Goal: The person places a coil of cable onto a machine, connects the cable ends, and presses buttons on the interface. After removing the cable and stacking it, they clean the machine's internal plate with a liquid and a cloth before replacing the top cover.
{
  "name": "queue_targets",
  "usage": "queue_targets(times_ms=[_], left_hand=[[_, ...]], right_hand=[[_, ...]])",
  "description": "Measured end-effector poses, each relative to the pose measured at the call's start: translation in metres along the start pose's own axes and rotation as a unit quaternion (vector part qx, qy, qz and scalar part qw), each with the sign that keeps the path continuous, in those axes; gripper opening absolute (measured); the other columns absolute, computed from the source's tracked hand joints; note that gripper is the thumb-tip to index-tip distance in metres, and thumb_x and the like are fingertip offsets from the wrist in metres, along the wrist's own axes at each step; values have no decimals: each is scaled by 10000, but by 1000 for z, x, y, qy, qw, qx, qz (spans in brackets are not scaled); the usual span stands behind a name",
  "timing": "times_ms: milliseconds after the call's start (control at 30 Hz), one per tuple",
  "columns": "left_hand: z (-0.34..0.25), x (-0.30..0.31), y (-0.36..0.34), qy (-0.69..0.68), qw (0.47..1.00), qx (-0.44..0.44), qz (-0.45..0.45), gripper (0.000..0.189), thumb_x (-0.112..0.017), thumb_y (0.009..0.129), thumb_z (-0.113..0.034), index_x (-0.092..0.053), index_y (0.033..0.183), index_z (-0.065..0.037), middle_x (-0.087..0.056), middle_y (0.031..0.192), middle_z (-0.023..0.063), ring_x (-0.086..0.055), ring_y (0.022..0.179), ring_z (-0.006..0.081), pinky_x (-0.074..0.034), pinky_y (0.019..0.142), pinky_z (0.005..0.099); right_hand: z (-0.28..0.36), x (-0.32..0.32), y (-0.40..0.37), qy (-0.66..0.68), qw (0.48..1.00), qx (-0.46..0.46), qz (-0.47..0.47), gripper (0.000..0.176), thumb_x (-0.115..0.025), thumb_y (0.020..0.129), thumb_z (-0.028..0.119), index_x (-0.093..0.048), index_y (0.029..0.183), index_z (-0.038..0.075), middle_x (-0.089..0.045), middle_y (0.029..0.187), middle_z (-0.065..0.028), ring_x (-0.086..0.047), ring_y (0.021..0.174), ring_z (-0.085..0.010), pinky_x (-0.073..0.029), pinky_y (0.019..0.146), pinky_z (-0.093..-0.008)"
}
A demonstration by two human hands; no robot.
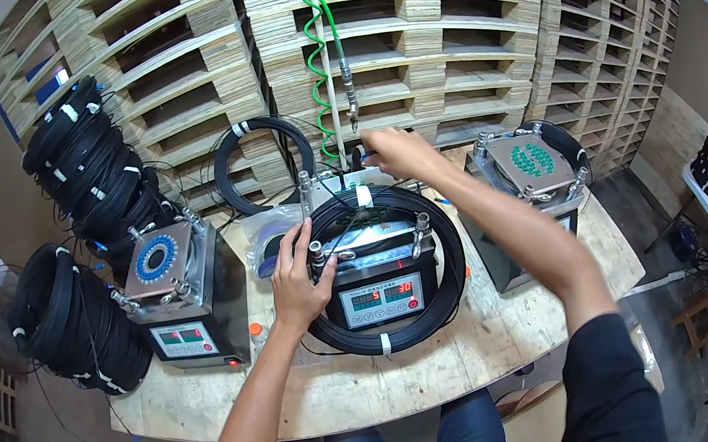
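A coil of black cable (451, 275), tied with white tape, hangs around the middle polishing machine (380, 275), whose red and green display shows through the ring. My left hand (296, 280) is curled over the coil's left side, its thumb beside a metal corner post of the machine. Behind the machine, my right hand (404, 155) is closed with the wrist bent; something small, dark and partly blue shows at its fingertips, too hidden to name. Just above that hand hangs an air gun nozzle (352, 112) on a green spiral hose (317, 66).
Similar machines stand at left (186, 288) and right (524, 191) on the wooden table (310, 399), their plates holding blue and green connectors. Black cable coils (59, 320) are stacked at far left. Another coil (304, 149) leans against wooden pallets (392, 6) behind the table.
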State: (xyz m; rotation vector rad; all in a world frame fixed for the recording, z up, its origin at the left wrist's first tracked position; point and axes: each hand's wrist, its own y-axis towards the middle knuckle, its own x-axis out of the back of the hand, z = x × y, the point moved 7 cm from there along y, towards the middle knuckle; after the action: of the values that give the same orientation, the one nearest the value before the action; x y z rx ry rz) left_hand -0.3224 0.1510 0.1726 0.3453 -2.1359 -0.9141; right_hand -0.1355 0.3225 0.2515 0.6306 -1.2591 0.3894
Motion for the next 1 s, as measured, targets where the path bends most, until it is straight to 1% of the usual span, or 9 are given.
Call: queue_targets(times_ms=[133, 167, 267, 333, 467, 567, 733, 800, 1000], left_hand=[[-7, 13, 14, 52, 997, -24, 52, 654, -716, 893, -385, -558, 1418, -30, -575, 1350, 228, -565, 1234, 420, -430, 1071, 491], [-13, 21, 27, 110, 991, -64, 47, 605, -699, 895, -457, -637, 1301, -13, -589, 1332, 214, -558, 1239, 404, -401, 1093, 490], [-51, 33, 89, 128, 979, -157, 5, 414, -733, 890, -330, -678, 1145, -9, -625, 1226, 181, -591, 1180, 366, -452, 1035, 459], [-67, 8, 133, 157, 966, -186, 90, 372, -754, 867, -254, -678, 1142, -15, -663, 1145, 161, -649, 1090, 338, -509, 974, 438], [-13, -88, 176, 292, 838, -81, 454, 347, -772, 846, -237, -729, 1109, -14, -742, 1039, 167, -714, 965, 352, -585, 808, 443], [-2, -105, 180, 319, 796, -73, 509, 305, -792, 824, -223, -756, 1021, 7, -752, 961, 187, -724, 920, 370, -589, 778, 442], [10, -115, 177, 260, 817, -107, 504, 225, -767, 855, -173, -746, 954, 29, -732, 903, 234, -721, 892, 399, -582, 747, 457], [11, -115, 170, 244, 822, -130, 498, 213, -750, 871, -156, -734, 957, 39, -723, 885, 252, -719, 885, 409, -578, 740, 463], [10, -111, 174, 206, 840, -156, 478, 236, -716, 901, -136, -656, 993, 73, -714, 900, 266, -710, 871, 423, -562, 740, 475]], right_hand=[[-8, -6, -43, 116, 968, -88, -206, 223, -636, 981, 242, -561, 1060, 48, -729, 898, -191, -698, 884, -414, -526, 729, -521], [-16, -21, -51, 163, 949, -122, -242, 213, -626, 987, 235, -554, 1063, 49, -727, 874, -194, -697, 866, -420, -525, 720, -526], [-8, -17, -64, 181, 924, -179, -287, 197, -609, 993, 212, -537, 1066, 44, -724, 838, -201, -699, 830, -433, -527, 697, -534], [-9, -21, -63, 188, 920, -182, -292, 213, -584, 1015, 250, -513, 1060, 54, -704, 823, -248, -681, 833, -471, -511, 674, -590], [-17, -27, -60, 224, 920, -162, -279, 212, -588, 1008, 245, -512, 1063, 55, -711, 844, -243, -685, 834, -466, -508, 679, -584], [-18, -28, -61, 234, 916, -160, -283, 216, -590, 1007, 250, -512, 1068, 58, -716, 856, -239, -686, 843, -463, -510, 698, -580], [-18, -25, -61, 232, 915, -179, -277, 183, -609, 993, 205, -553, 1037, 36, -745, 867, -171, -714, 853, -401, -530, 724, -508], [-17, -28, -60, 230, 921, -176, -262, 215, -578, 1013, 267, -514, 1075, 72, -726, 886, -222, -689, 872, -459, -502, 725, -589], [-16, -26, -62, 224, 919, -180, -271, 220, -584, 1009, 273, -518, 1072, 72, -723, 870, -220, -690, 870, -457, -501, 726, -594]])
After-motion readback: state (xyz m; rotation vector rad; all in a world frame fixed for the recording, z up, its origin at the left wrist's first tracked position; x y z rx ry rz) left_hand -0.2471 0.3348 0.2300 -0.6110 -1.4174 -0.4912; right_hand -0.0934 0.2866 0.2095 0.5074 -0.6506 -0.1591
